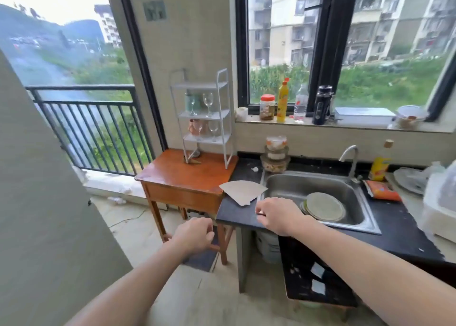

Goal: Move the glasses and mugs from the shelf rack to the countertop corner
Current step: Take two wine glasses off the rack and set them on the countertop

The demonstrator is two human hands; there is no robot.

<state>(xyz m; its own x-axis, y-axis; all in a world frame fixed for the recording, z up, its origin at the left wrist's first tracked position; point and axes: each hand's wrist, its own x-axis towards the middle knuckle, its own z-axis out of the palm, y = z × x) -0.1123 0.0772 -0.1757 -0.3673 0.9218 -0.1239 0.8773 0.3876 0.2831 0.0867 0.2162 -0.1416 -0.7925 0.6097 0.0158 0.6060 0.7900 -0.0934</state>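
Note:
A white three-tier shelf rack stands on a small brown wooden table. Its middle shelf holds a green mug and two stemmed glasses. Its lower shelf holds a pink mug and two more stemmed glasses. The dark countertop corner lies right of the table, with a piece of cardboard on it. My left hand hangs below the table edge, fingers loosely curled, holding nothing. My right hand hovers over the counter's front edge, fingers bent down, with nothing in it.
A steel sink with plates sits right of the corner. Stacked glass bowls stand behind it. Bottles and a jar line the windowsill. A balcony railing is at left.

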